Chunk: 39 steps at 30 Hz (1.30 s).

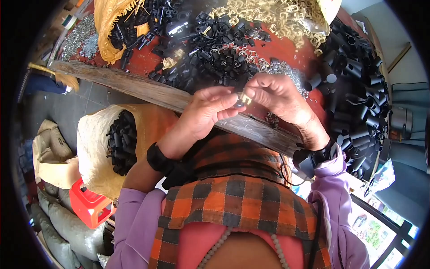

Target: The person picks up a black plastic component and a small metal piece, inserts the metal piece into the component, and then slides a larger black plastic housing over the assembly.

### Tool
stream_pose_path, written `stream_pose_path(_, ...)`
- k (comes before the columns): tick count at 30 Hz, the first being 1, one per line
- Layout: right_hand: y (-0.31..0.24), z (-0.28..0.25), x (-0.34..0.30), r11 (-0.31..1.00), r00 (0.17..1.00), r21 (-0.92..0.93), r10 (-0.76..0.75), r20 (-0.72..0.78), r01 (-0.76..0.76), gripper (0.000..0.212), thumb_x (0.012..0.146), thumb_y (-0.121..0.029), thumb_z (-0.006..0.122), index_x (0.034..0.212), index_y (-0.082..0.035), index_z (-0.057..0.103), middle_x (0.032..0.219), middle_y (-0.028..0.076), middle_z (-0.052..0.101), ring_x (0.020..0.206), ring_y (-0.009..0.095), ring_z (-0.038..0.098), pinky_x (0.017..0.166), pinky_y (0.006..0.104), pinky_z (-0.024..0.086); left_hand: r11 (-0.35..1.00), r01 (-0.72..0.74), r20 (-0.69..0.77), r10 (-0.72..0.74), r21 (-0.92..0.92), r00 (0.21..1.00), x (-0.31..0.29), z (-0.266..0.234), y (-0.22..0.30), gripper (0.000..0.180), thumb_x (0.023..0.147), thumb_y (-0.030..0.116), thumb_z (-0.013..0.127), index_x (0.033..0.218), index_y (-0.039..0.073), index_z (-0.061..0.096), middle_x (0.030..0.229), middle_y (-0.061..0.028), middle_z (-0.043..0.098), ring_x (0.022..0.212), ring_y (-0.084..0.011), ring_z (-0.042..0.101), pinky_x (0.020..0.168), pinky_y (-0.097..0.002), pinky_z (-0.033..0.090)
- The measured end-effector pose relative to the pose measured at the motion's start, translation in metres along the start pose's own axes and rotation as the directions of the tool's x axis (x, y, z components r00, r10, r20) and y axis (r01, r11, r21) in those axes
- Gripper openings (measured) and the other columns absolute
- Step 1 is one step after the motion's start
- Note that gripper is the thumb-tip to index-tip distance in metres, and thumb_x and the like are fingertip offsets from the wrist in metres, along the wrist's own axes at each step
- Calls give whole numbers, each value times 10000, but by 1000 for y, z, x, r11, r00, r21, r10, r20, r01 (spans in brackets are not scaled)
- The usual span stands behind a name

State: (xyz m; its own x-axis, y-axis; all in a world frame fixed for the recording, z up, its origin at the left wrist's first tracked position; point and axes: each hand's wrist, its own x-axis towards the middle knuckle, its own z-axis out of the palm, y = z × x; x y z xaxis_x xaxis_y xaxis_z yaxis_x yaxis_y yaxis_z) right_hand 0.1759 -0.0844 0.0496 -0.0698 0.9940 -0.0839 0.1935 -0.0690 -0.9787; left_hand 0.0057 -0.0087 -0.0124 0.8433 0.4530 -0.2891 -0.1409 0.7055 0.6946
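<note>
Both hands meet above the table's near wooden edge. Between the fingertips of my left hand [208, 108] is a small part whose shape is mostly hidden. My right hand [282, 98] pinches a small cream-coloured clip [245, 98] with short prongs, held against what the left fingers grip. A dark piece shows just behind the fingertips. Beyond the hands lies a heap of small black plastic parts [215, 65]. Bent metal wire clips [244, 54] are strewn beside it. A large pile of cream-coloured clips [282, 18] spreads at the far side.
Black tubes [358, 89] are piled along the right. An orange woven sack [109, 31] of black parts stands far left, near small metal pieces [85, 40]. The table's wooden edge [125, 83] runs before me. Lower left are another sack [94, 143] and a red stool [92, 206].
</note>
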Motion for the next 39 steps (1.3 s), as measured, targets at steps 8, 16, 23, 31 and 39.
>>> stream_pose_path(8, 9, 8, 5, 984, 988, -130, -132, -78, 121, 111, 804, -92, 550, 760, 5, 516, 662, 4, 527, 609, 44, 484, 543, 202, 406, 999, 38, 40, -37, -29, 999, -1, -3, 0, 193, 819, 135, 519, 959, 3, 537, 869, -86, 589, 813, -226, 593, 693, -261, 501)
stream_pose_path(16, 21, 23, 0, 996, 962, 84, 33, -272, -10, 118, 798, -115, 566, 801, -18, 499, 751, -15, 526, 708, 61, 490, 630, 203, 415, 997, 58, 37, -56, -57, 998, 1, -1, 3, 223, 827, 158, 507, 982, 0, 534, 878, -94, 588, 802, -202, 595, 685, -246, 500)
stream_pose_path(23, 32, 3, -9, 932, 953, -341, -206, -223, 122, 130, 736, -80, 605, 849, -46, 549, 802, 39, 540, 727, 137, 530, 642, 231, 431, 999, 40, -17, -40, -21, 999, -4, -10, 18, 235, 800, 140, 523, 970, -21, 539, 865, -111, 592, 751, -188, 600, 652, -231, 496)
stream_pose_path(31, 50, 10, 0, 414, 914, -877, -399, 68, 246, 286, 620, -62, 623, 901, -65, 572, 876, 100, 534, 727, 268, 543, 635, 298, 457, 998, -59, -71, 62, 37, 996, -4, -16, 26, 206, 762, 99, 556, 927, -22, 568, 844, -96, 599, 723, -183, 602, 638, -226, 484)
stream_pose_path(39, 49, 12, 1, 983, 970, -141, -146, -192, 120, 250, 720, -9, 581, 966, -26, 540, 876, 63, 540, 674, 161, 549, 594, 255, 466, 987, -114, -133, 129, 115, 983, -3, -6, 20, 193, 767, 123, 569, 921, 7, 583, 850, -69, 602, 734, -171, 598, 658, -231, 470)
